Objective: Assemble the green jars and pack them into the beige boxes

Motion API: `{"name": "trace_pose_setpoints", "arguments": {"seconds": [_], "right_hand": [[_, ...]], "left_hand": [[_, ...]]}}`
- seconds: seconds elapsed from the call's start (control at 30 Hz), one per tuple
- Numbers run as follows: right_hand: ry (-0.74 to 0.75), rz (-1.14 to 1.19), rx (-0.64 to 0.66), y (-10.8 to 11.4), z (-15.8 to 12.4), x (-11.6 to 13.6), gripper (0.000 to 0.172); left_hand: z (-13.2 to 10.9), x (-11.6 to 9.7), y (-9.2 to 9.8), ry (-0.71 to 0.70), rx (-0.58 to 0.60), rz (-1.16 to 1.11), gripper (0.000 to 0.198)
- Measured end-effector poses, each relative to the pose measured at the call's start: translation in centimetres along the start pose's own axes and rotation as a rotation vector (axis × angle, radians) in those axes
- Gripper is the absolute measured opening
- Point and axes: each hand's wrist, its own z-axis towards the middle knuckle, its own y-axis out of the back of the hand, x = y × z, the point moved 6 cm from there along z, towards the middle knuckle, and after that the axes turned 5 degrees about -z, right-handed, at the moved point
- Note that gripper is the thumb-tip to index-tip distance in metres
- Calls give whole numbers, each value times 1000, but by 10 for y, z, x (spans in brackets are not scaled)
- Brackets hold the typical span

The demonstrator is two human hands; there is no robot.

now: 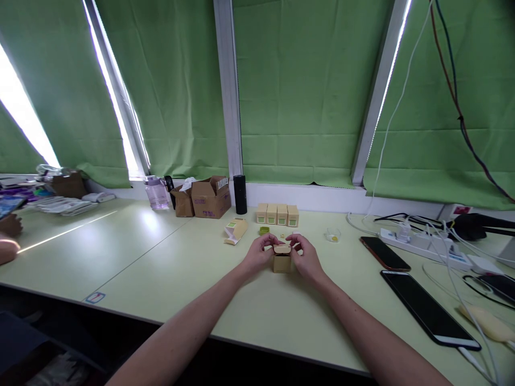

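Note:
A small brown cardboard box stands upright on the table, its lid flap raised at the top. My left hand has its fingers curled at the box's upper left edge. On the opposite side, my right hand grips the upper right edge by the flap. The inside of the box is hidden from me. Just beyond my hands lie a small green container and a tiny yellowish piece. An opened, unfolded box lies on its side to the left.
Several closed small boxes stand in a row behind. A clear dish is at the right, near two phones and a power strip with tangled cables. A black cylinder, cartons and a bottle line the back. Another person's hand shows far left.

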Motion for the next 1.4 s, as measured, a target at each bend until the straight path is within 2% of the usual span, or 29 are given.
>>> {"name": "trace_pose_setpoints", "arguments": {"seconds": [0.2,0.33,0.47,0.63,0.83,1.07,1.4], "right_hand": [[233,-51,-16,13,-6,28,15],[319,-126,11,11,-11,35,10],[301,-177,12,11,-11,33,8],[282,-224,33,11,-10,33,5],[334,-285,42,11,-11,34,4],[375,-327,36,10,-12,35,8],[372,-327,58,11,-13,36,10]], "left_hand": [[0,0,0,-10,5,-3,15],[0,-1,0,-14,22,4,17],[-3,-9,5,-76,5,132,12],[-12,-38,12,-315,-89,424,14],[-20,-54,4,-468,16,598,5],[-23,-51,-1,-510,61,704,4],[-23,-51,-3,-501,68,697,5]]}}
